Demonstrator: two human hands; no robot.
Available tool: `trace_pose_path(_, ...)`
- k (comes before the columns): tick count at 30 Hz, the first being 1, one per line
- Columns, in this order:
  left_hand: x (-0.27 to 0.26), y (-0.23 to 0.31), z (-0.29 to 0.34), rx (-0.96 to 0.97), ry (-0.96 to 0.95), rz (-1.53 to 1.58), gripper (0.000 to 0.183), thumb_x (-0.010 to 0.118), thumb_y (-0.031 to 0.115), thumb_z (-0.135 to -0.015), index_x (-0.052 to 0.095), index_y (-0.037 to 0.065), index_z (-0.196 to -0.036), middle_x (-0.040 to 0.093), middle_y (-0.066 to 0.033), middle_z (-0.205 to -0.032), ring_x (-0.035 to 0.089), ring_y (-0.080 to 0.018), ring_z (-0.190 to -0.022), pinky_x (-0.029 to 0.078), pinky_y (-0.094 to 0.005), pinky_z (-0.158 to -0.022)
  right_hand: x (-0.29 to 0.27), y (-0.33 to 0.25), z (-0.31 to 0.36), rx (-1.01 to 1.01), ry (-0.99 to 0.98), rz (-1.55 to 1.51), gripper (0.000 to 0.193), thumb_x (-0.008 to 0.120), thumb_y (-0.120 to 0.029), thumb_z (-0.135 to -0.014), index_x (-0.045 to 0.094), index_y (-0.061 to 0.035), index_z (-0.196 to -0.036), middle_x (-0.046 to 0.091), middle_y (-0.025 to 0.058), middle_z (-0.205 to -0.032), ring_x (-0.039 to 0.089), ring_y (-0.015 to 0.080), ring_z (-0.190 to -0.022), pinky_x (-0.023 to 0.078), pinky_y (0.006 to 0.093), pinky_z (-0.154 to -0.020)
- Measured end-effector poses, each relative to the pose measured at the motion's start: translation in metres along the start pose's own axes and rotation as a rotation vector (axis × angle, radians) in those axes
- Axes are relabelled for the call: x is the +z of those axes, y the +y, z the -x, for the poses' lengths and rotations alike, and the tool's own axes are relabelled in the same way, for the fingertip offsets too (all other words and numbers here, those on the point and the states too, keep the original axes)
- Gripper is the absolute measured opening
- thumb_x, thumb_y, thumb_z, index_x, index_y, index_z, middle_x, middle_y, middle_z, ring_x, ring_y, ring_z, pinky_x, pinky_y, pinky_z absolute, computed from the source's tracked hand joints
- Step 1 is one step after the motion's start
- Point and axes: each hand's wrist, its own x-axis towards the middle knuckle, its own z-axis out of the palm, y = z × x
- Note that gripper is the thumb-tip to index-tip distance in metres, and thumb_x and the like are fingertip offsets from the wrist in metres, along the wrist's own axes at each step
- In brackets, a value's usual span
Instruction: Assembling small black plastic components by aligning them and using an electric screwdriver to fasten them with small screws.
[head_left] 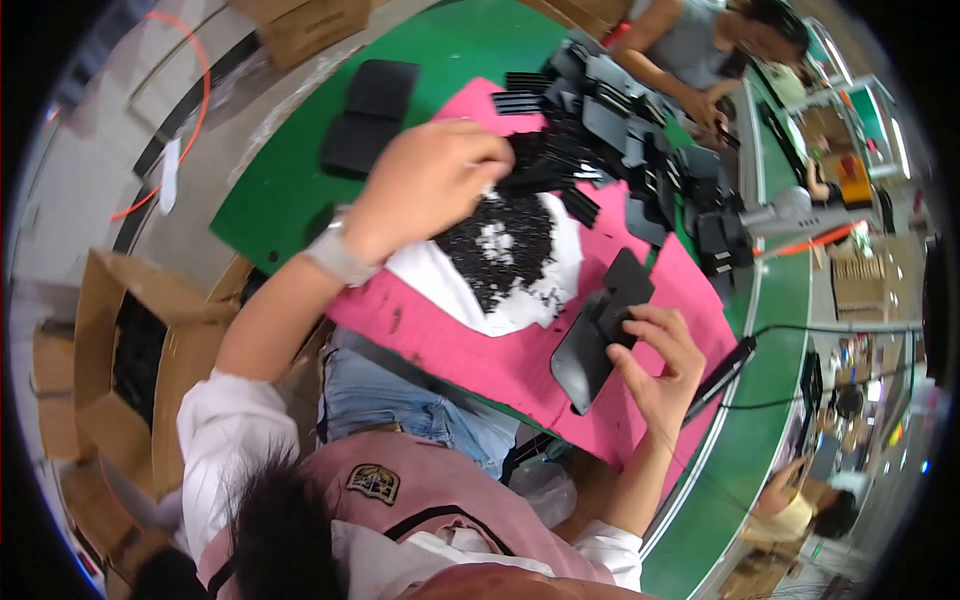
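My right hand [662,368] grips a black hinged plastic piece [603,325] by its right edge, thumb and fingers pinching it above the pink sheet [450,335]. My left hand [435,180] hovers over the far left of a white cloth or paper [430,275], its fingers curled together. Whatever those fingertips may hold is hidden. Beneath and beside this hand, a heap of tiny black parts [500,245] lies spread on the white sheet. Just beyond the fingertips begins a pile of black plastic pieces [610,120].
Another black folded piece [370,115] lies on the green table [290,175] at the far left. A black stick-shaped tool [722,378] with a cable rests at the right. Across the table a co-worker [690,60] handles something small. Open cardboard boxes [150,350] stand at left.
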Motion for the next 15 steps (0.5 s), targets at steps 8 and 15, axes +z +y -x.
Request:
trace_pose_path(8, 0.011, 0.012, 0.009, 0.063, -0.239, -0.247, 0.023, 0.072, 0.019, -0.071, 0.063, 0.001, -0.082, 0.054, -0.0086, -0.085, 0.055, -0.0269, -0.085, 0.046, -0.0383, -0.07, 0.005, 0.008, 0.042, 0.108, 0.043, 0.079, 0.027, 0.077, -0.003, -0.059, 0.068, 0.0, -0.084, 0.065, 0.0103, -0.095, 0.06, 0.025, -0.087, 0.049, 0.0335, -0.076)
trace_pose_path(15, 0.026, 0.021, 0.006, 0.066, -0.166, -0.242, 0.012, 0.068, 0.008, -0.072, 0.058, 0.001, -0.073, 0.052, -0.0102, -0.08, 0.055, -0.0279, -0.083, 0.044, -0.0399, -0.066, 0.005, 0.007, 0.039, 0.068, -0.011, 0.052, 0.03, 0.076, -0.003, -0.062, 0.068, -0.0022, -0.09, 0.063, 0.0109, -0.101, 0.06, 0.0258, -0.09, 0.05, 0.034, -0.077)
